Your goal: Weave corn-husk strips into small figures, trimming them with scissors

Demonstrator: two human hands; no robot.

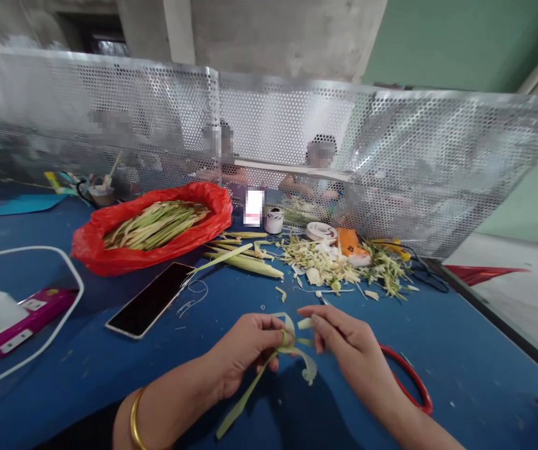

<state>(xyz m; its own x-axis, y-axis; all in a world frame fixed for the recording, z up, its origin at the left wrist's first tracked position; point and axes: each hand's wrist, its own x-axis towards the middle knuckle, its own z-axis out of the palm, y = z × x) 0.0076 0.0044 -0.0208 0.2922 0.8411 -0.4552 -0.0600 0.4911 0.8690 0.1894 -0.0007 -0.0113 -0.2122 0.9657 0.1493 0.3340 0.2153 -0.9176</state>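
My left hand (pixel 245 353) is closed in a pinch on a pale green leaf strip (pixel 269 365) that is folded into loops, its long tail trailing down toward me. My right hand (pixel 343 344) pinches the strip's other end just to the right, fingers pressed together. Both hands hover over the blue table (pixel 460 375) near its front edge. A gold bangle (pixel 135 419) circles my left wrist.
A red bag of leaf strips (pixel 156 228) lies at the back left, a black phone (pixel 151 299) in front of it. Cut stalks (pixel 245 256) and trimmings (pixel 334 262) sit mid-table. Red-handled scissors (pixel 409 381) lie under my right forearm. A perforated metal screen (pixel 297 125) stands behind, with people beyond.
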